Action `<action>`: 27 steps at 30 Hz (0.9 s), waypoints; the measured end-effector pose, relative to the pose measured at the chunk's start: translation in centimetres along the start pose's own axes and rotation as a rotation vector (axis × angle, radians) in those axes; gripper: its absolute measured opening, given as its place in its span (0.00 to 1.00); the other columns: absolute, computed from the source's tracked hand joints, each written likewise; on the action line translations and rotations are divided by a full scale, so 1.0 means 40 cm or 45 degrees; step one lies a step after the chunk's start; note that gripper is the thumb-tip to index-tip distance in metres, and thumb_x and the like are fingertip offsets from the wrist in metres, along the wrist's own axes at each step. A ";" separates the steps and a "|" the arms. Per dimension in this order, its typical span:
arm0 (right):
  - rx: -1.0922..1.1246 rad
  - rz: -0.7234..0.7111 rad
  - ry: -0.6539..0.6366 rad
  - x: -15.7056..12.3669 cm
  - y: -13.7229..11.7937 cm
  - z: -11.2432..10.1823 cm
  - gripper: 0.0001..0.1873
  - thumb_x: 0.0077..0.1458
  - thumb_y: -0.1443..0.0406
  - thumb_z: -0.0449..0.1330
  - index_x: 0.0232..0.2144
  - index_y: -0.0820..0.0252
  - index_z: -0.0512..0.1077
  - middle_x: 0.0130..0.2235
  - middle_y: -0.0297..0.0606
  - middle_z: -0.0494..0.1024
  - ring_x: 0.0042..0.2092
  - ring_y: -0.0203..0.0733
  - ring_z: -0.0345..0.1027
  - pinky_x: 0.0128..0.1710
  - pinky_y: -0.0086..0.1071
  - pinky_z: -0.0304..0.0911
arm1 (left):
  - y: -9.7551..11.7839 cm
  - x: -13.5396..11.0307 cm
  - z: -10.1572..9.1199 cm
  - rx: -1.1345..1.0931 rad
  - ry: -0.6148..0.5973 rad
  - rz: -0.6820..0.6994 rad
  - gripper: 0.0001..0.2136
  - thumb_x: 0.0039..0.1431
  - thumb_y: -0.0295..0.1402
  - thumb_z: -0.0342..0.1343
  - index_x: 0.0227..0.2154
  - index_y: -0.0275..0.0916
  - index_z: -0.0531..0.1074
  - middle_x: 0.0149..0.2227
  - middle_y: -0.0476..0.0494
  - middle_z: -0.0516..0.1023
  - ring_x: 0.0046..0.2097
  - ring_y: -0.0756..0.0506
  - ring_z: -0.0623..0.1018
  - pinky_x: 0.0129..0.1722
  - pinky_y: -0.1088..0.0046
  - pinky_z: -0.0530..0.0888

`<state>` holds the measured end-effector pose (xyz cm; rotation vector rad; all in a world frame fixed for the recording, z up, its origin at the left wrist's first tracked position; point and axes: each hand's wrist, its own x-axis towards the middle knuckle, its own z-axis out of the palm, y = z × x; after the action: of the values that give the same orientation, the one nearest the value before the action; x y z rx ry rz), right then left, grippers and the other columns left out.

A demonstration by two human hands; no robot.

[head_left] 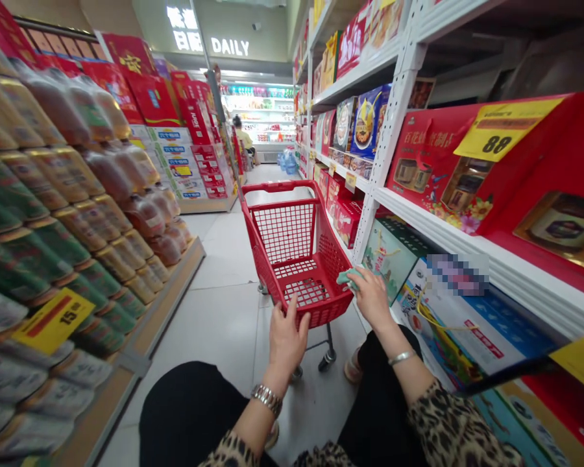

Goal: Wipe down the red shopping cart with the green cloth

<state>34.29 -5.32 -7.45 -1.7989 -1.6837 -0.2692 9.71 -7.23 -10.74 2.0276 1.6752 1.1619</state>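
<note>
In a supermarket aisle, the left hand (286, 338) rests with fingers spread on the near rim of a red shopping cart (285, 235). The right hand (372, 299) pinches a teal cloth (346, 277) against the cart's right edge, beside the shelf (467, 245).

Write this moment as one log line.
left hand: open, touching red shopping cart | right hand: gripping green cloth at cart rim

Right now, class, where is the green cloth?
Head view, right of centre: the green cloth is bunched in the right hand at the red cart's near right corner, beside the low shelf's boxes.
</note>
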 end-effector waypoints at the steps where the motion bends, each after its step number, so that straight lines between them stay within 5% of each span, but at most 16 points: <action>1: -0.035 0.019 -0.021 0.011 -0.003 -0.002 0.22 0.58 0.74 0.55 0.48 0.49 0.81 0.59 0.42 0.78 0.59 0.54 0.69 0.63 0.54 0.58 | 0.002 -0.021 0.002 -0.059 -0.048 0.034 0.26 0.66 0.41 0.54 0.66 0.43 0.68 0.59 0.30 0.68 0.62 0.35 0.73 0.62 0.51 0.72; 6: -0.021 -0.023 -0.173 0.029 -0.079 -0.005 0.21 0.59 0.73 0.58 0.49 0.50 0.80 0.57 0.41 0.79 0.55 0.49 0.73 0.58 0.44 0.63 | 0.014 -0.085 -0.006 -0.320 -0.518 0.174 0.32 0.63 0.29 0.52 0.70 0.50 0.59 0.75 0.36 0.52 0.73 0.37 0.60 0.69 0.52 0.63; 9: 0.015 -0.087 -0.288 0.022 -0.126 -0.015 0.20 0.60 0.71 0.58 0.51 0.49 0.79 0.54 0.39 0.81 0.53 0.47 0.74 0.56 0.40 0.64 | 0.022 -0.104 -0.001 -0.429 -0.739 0.260 0.33 0.59 0.24 0.53 0.68 0.50 0.64 0.74 0.39 0.57 0.71 0.39 0.63 0.69 0.54 0.64; 11: -0.013 -0.083 -0.342 0.021 -0.133 -0.028 0.19 0.62 0.69 0.58 0.52 0.49 0.79 0.52 0.39 0.81 0.52 0.46 0.75 0.55 0.38 0.64 | 0.011 -0.107 0.003 -0.442 -0.753 0.281 0.30 0.58 0.25 0.55 0.64 0.49 0.70 0.71 0.39 0.62 0.69 0.39 0.67 0.68 0.54 0.66; 13: -0.081 -0.047 -0.385 0.029 -0.121 -0.043 0.19 0.63 0.69 0.58 0.52 0.49 0.79 0.53 0.40 0.81 0.52 0.46 0.75 0.55 0.39 0.64 | -0.020 -0.088 -0.009 -0.403 -0.579 0.262 0.27 0.59 0.27 0.56 0.61 0.48 0.73 0.69 0.38 0.67 0.67 0.38 0.70 0.67 0.52 0.68; 16: -0.195 0.015 -0.460 0.053 -0.089 -0.060 0.20 0.63 0.70 0.56 0.51 0.47 0.79 0.55 0.40 0.80 0.54 0.48 0.75 0.55 0.41 0.64 | -0.093 -0.005 -0.090 -0.261 -0.020 0.165 0.23 0.63 0.33 0.55 0.61 0.43 0.72 0.63 0.34 0.73 0.65 0.38 0.72 0.66 0.50 0.69; 18: -0.246 0.044 -0.515 0.076 -0.071 -0.062 0.21 0.62 0.71 0.55 0.51 0.46 0.80 0.56 0.40 0.79 0.54 0.48 0.74 0.54 0.41 0.64 | -0.142 0.079 -0.193 -0.101 0.354 0.088 0.23 0.65 0.38 0.54 0.62 0.40 0.70 0.62 0.31 0.74 0.65 0.37 0.72 0.67 0.50 0.68; 21: -0.317 0.088 -0.569 0.109 -0.055 -0.054 0.23 0.61 0.72 0.55 0.52 0.46 0.79 0.57 0.40 0.79 0.55 0.48 0.73 0.54 0.41 0.64 | -0.189 0.211 -0.383 0.183 0.682 0.030 0.31 0.63 0.45 0.55 0.65 0.35 0.64 0.64 0.26 0.70 0.67 0.34 0.69 0.69 0.47 0.62; 24: -0.352 0.135 -0.550 0.135 -0.042 -0.038 0.25 0.60 0.73 0.54 0.54 0.47 0.79 0.57 0.42 0.78 0.56 0.50 0.73 0.54 0.42 0.64 | -0.202 0.305 -0.541 0.421 0.678 -0.062 0.35 0.59 0.50 0.57 0.64 0.34 0.64 0.68 0.24 0.65 0.71 0.30 0.61 0.70 0.42 0.56; 27: -0.259 0.168 -0.429 0.151 -0.025 -0.020 0.24 0.60 0.73 0.55 0.54 0.52 0.79 0.55 0.46 0.80 0.52 0.51 0.75 0.52 0.42 0.65 | -0.203 0.337 -0.620 0.578 0.482 0.042 0.22 0.59 0.48 0.55 0.50 0.39 0.77 0.54 0.30 0.79 0.65 0.29 0.69 0.70 0.38 0.50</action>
<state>34.48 -0.88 -3.15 -2.1963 -1.8047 -0.0839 -13.50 0.66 5.43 2.1931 2.2711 1.3390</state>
